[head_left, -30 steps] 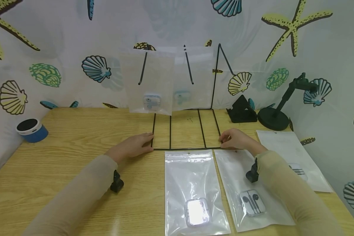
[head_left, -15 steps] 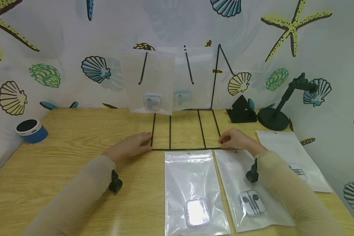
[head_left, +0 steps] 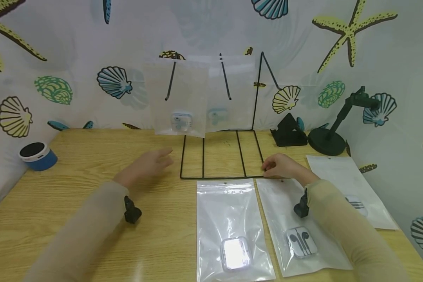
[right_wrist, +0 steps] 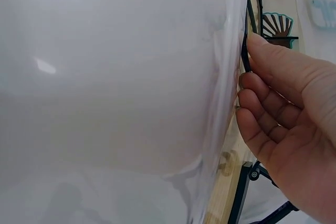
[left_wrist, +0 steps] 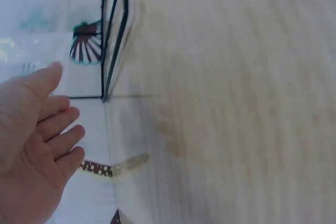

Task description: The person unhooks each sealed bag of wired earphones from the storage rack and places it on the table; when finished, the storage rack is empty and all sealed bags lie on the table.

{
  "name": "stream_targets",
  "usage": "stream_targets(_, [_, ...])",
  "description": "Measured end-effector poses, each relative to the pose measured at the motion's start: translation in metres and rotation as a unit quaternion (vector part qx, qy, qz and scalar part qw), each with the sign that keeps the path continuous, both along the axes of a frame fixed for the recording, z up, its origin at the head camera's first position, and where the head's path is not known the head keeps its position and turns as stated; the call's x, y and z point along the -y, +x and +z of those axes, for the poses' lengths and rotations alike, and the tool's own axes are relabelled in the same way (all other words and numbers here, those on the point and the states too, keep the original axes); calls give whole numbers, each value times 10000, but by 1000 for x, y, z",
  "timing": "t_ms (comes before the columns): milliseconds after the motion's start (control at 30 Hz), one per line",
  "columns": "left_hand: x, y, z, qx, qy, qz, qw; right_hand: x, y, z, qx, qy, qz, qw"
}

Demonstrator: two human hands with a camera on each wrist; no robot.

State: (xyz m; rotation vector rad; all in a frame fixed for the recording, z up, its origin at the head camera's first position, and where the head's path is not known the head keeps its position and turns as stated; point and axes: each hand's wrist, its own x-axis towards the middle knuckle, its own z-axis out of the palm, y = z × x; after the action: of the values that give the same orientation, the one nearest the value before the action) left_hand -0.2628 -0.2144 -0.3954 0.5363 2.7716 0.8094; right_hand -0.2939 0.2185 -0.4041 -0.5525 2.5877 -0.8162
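A black wire display rack (head_left: pixel 218 178) stands at the back of the table, its base frame lying flat. My right hand (head_left: pixel 283 168) pinches the base's front right corner between thumb and fingers, also seen on the dark wire in the right wrist view. To the left of the base, my left hand (head_left: pixel 144 167) hovers with loosely extended fingers and holds nothing. Two clear bags, a left one (head_left: pixel 192 86) and a right one (head_left: pixel 241 88), hang from the rack's prongs with small cased earphones inside. In front of the base lies a zip bag (head_left: pixel 225 211) holding a shiny square case.
Beside that bag lies another (head_left: pixel 273 207) with an earphone case (head_left: pixel 301 242), partly under my right forearm. A third bag (head_left: pixel 329 172) rests at the right edge. A black folded stand (head_left: pixel 290 133), a black round-based stand (head_left: pixel 327 141) and a blue-and-white round container (head_left: pixel 38 156) sit farther back.
My left hand has let go of the rack's left front corner and moved away leftward. My right hand and the rack have stayed in place.
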Motion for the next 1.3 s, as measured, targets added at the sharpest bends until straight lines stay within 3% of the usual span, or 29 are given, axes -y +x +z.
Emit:
stream_targets(167, [14,-7,21,-259,668,1066,9917,0,0,2,7,-40,16,10000])
stream_targets(267, [20,-13,35,-363,1288,1690,9765,0,0,2,10,-27,28,10000])
stream_targets(367, [24,-22,48,-643,1872,2032,9589,1,1,1,3,-22,42,10000])
stream_targets(467, [26,-30,58,-890,2389,2093,9440,1,2,1,-24,-20,51,10000])
stream_targets(567, [25,-36,65,-892,2746,2014,9360,1,2,2,-43,-16,50,10000])
stream_targets(833, [20,-41,72,-696,3112,1744,9316,2,2,3,-44,46,69,10000])
stream_targets(1100, [17,-42,70,-753,3334,1810,9222,2,1,2,-70,62,96,9999])
stream_targets(1300, [14,-43,69,-863,3148,1956,9248,1,1,0,-93,80,64,9999])
